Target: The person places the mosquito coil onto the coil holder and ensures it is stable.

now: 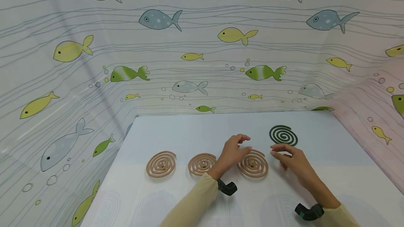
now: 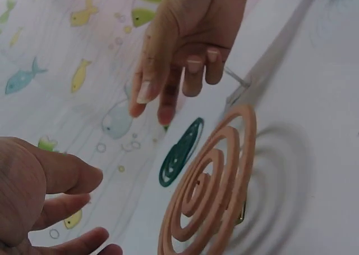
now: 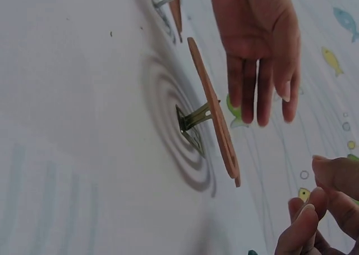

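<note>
A brown mosquito coil (image 1: 252, 164) lies level between my two hands, raised above the table on a small metal stand (image 3: 196, 117). My left hand (image 1: 231, 155) hovers over its upper left edge, fingers loosely bent and holding nothing. To the right of the coil is my right hand (image 1: 293, 162), apart from it, its thumb and fingers relaxed with nothing visible between them. A dark green coil (image 1: 283, 136) lies just beyond the right fingertips. In the left wrist view, a thin shiny metal piece (image 2: 238, 78) shows beside the right fingers; its full shape is hidden.
Two more brown coils, one at the left (image 1: 161, 164) and one beside the left wrist (image 1: 202, 164), stand in a row on the white table (image 1: 176, 132). Fish-patterned sheeting (image 1: 189, 38) rises behind the table and along both sides.
</note>
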`<state>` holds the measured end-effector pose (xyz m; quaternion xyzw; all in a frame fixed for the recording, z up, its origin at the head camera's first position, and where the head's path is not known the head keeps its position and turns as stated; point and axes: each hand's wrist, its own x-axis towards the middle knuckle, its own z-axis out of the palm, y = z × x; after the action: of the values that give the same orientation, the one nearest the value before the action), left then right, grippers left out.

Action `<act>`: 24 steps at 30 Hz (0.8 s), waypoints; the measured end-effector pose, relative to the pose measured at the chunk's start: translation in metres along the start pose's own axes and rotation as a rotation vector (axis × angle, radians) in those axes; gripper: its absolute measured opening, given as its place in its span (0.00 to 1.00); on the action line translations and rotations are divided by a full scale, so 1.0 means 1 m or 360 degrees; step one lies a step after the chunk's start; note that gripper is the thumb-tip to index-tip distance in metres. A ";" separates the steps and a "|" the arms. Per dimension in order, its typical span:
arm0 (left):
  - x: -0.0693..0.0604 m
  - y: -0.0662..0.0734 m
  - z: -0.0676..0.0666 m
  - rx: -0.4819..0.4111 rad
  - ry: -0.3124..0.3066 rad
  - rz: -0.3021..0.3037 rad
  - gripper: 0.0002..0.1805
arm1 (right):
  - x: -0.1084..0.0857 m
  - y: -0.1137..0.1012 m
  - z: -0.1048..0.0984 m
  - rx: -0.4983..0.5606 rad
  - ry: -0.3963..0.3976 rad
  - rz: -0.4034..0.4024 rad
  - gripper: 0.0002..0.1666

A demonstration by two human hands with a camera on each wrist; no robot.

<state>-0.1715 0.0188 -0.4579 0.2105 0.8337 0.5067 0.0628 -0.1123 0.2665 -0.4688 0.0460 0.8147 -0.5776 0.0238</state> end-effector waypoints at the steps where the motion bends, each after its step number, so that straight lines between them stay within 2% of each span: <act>1: 0.003 0.001 0.001 0.0000 -0.0006 0.0007 0.19 | 0.000 0.000 -0.002 0.0007 0.0001 0.0004 0.32; 6: 0.016 0.008 0.005 -0.0015 -0.0052 0.0025 0.19 | 0.002 -0.001 -0.015 0.0028 0.0029 -0.0001 0.33; 11: 0.029 0.013 0.011 -0.0061 -0.0078 -0.0014 0.16 | 0.005 0.003 -0.027 0.0040 0.0062 -0.0024 0.33; 17: 0.045 0.015 0.021 -0.0092 -0.0097 -0.0056 0.15 | 0.014 0.013 -0.039 -0.0004 0.0143 -0.0059 0.32; 24: 0.061 0.016 0.035 -0.0088 -0.0151 -0.0080 0.17 | 0.022 0.028 -0.053 -0.0032 0.0188 -0.0040 0.33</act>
<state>-0.2114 0.0790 -0.4539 0.2115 0.8204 0.5174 0.1206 -0.1311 0.3270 -0.4791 0.0694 0.8209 -0.5660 -0.0310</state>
